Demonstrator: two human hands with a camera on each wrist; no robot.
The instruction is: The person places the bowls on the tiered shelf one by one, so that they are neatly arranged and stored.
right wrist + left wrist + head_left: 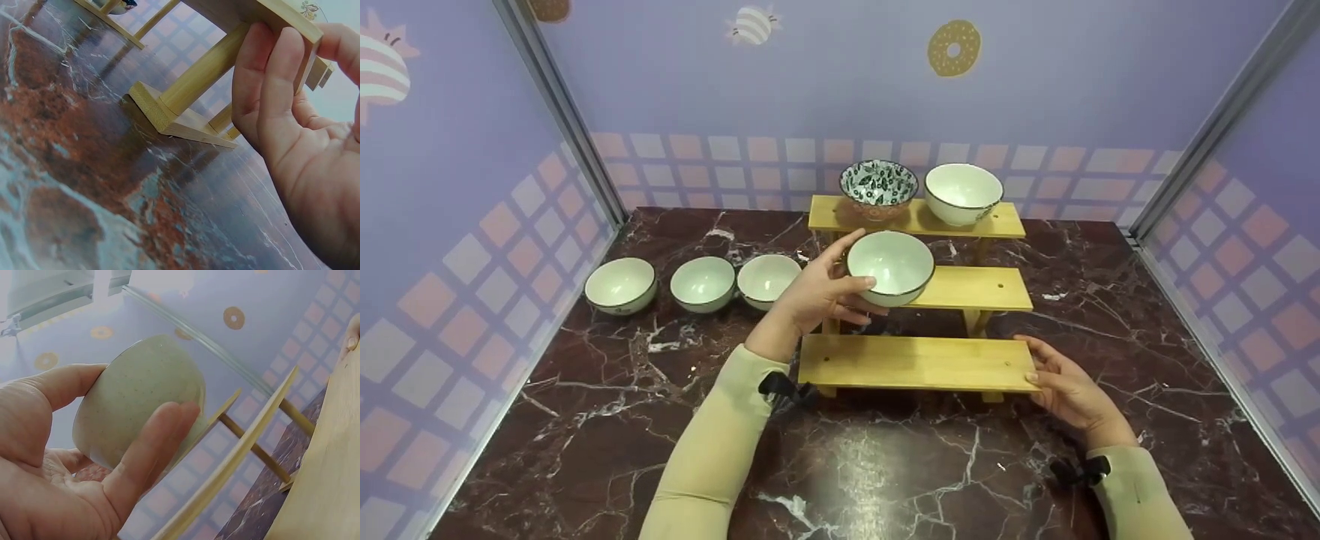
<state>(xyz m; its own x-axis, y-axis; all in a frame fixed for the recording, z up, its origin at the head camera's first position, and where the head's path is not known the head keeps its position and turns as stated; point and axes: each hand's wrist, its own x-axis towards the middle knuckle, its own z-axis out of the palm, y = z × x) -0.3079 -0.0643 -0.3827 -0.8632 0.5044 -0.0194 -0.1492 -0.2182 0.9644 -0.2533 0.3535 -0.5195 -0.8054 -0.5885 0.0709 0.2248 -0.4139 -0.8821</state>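
My left hand (829, 289) grips a pale green bowl (891, 264) by its left side, thumb at the rim and fingers beneath. In the head view this bowl overlaps the middle tier of a three-tier wooden stand (915, 364). The left wrist view shows the bowl's outer wall (140, 394) tilted between thumb and fingers. My right hand (1069, 390) pinches the right end of the lowest tier, and in the right wrist view its fingers (281, 62) curl under the board (292, 22). On the top tier stand a black-and-white patterned bowl (879, 184) and a white bowl (964, 193).
To the left of the stand, a white bowl (621, 286), a pale green bowl (703, 284) and another white bowl (769, 280) stand in a row on the dark marbled table (885, 465). Patterned purple walls (840, 82) enclose the back and sides.
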